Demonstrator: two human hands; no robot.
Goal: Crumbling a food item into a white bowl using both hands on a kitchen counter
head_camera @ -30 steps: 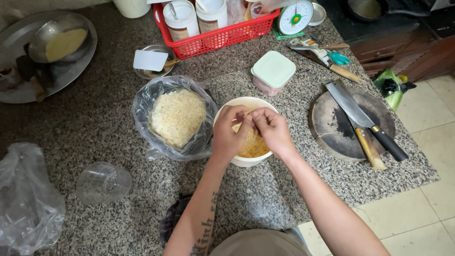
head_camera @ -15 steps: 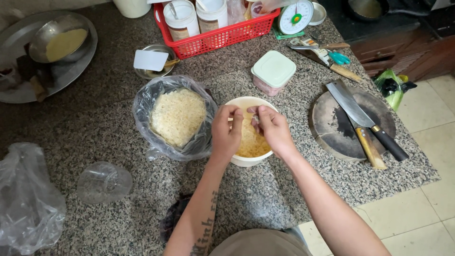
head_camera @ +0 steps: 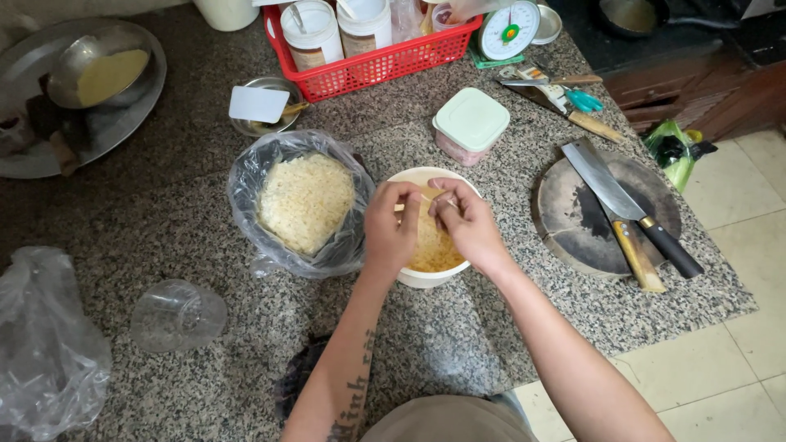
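A white bowl [head_camera: 426,277] with yellow shredded food [head_camera: 434,250] stands on the speckled granite counter. Both hands hover over it. My left hand [head_camera: 391,225] and my right hand [head_camera: 463,221] pinch together a thin pale yellow strip [head_camera: 422,200] above the bowl. To the left of the bowl sits a clear plastic bag [head_camera: 246,192] filled with pale shredded food [head_camera: 304,200].
A round dark chopping board [head_camera: 565,221] with a cleaver [head_camera: 622,200] lies at the right near the counter edge. A lidded container [head_camera: 469,123], a red basket [head_camera: 368,61] of jars, a kitchen scale [head_camera: 508,29], a metal tray [head_camera: 33,57], an overturned plastic cup [head_camera: 176,315] and a crumpled bag [head_camera: 45,344] surround.
My hands dipped toward the food in the bowl and have come back up, fingertips now meeting on a strip above it.
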